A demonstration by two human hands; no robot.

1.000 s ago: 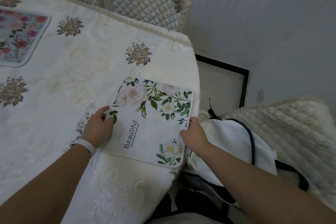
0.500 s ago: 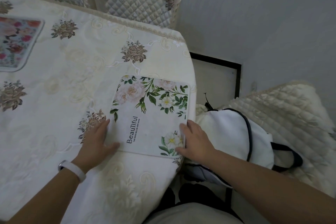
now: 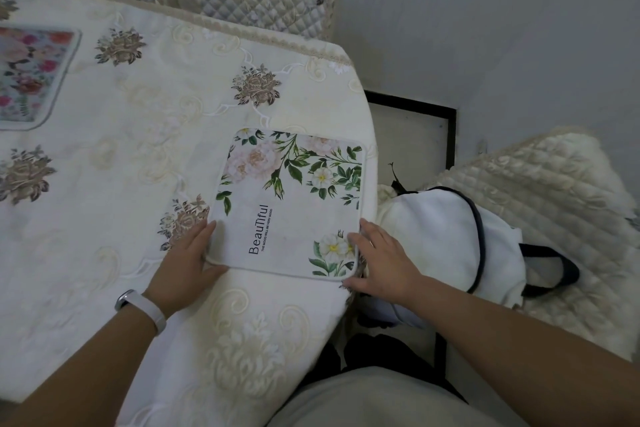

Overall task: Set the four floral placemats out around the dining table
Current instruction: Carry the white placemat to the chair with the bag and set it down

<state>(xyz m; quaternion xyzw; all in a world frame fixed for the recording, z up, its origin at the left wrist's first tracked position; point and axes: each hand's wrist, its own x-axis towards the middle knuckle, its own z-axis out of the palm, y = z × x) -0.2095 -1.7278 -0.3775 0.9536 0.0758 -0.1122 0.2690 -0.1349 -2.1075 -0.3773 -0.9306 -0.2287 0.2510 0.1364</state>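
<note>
Lying flat on the table (image 3: 138, 156), the placemat (image 3: 291, 204) sits between both hands' open, flattened fingers (image 3: 202, 236), ungrasped.

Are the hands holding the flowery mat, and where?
Not gripped. The white placemat lies flat on the tablecloth; the left hand rests flat at its near-left corner and the right hand at its near-right corner.

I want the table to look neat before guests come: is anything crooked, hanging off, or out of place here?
Nothing is spilled or damaged. The white placemat lies flat but close to the table edge, both hands at its near corners. A white bag sits on the chair beside it.
</note>
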